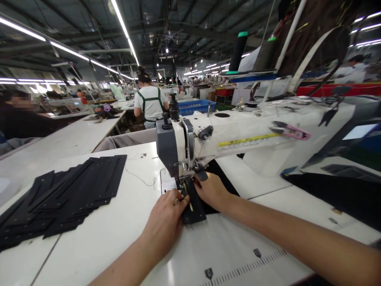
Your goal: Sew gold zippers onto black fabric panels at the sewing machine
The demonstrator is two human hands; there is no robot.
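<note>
Under the needle area of a white sewing machine [238,133] lies a black fabric panel [195,216] with a gold-toothed zipper [191,206] along it. My left hand [166,212] is closed at the panel's left side, its thumb and fingers pinching the panel beside the zipper. From the right, my right hand [212,191] reaches close to the presser foot, fingers bent and closed on the panel's right edge. Its fingertips are partly hidden by the machine. Another piece of black fabric [228,184] lies beneath and beyond my right hand.
Overlapping black panels [80,190] with slots are piled on the left of the white table [119,246]. Pink-handled thread snips [293,131] rest on the machine arm. More black fabric [333,194] lies at right. A co-worker [150,101] stands ahead near a blue crate [193,107].
</note>
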